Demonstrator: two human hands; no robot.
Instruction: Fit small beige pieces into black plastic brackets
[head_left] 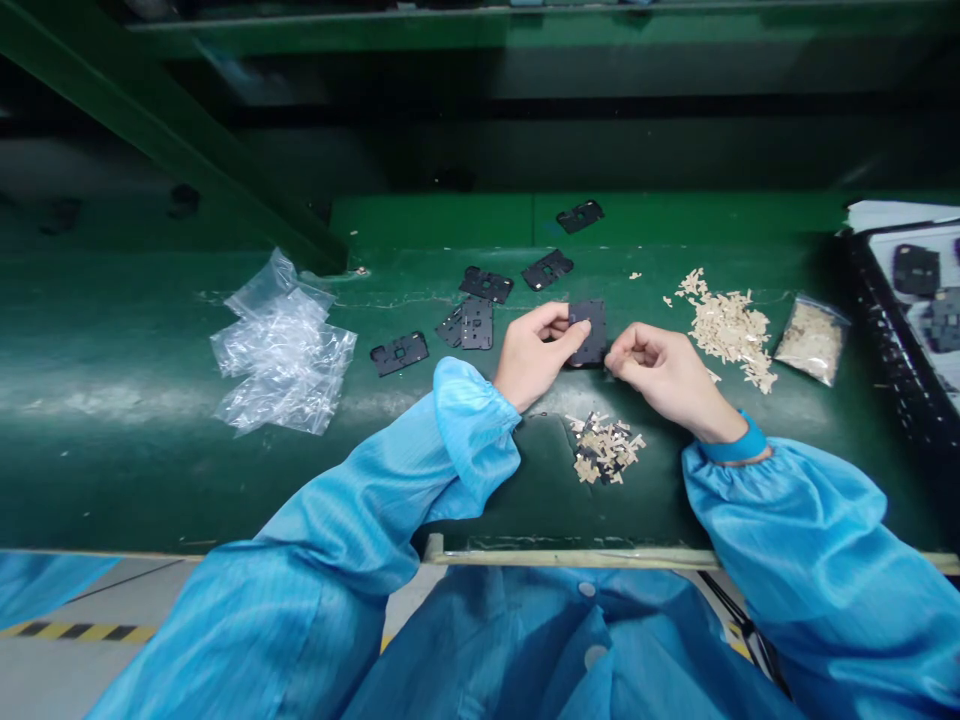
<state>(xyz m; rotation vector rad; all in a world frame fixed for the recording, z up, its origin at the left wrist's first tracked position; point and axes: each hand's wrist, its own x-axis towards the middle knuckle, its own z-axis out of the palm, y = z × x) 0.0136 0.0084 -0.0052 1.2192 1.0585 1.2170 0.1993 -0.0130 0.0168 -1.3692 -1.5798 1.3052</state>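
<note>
My left hand (pixel 534 352) grips a small dark flat plate (pixel 589 328) by its left side, thumb on top. My right hand (pixel 660 370) is curled at the plate's right edge, fingertips pinched against it; whether they hold a small piece I cannot make out. Just below both hands lies a little heap of beige strips mixed with dark bits (pixel 604 448) on the green belt (pixel 150 400). Both arms wear blue sleeves.
Several more dark plates (pixel 477 322) lie on the belt beyond my left hand. A pile of clear plastic bags (pixel 281 350) sits at left. Loose beige strips (pixel 731 325) and a bag of them (pixel 811 340) lie at right, beside a black tray (pixel 892 340).
</note>
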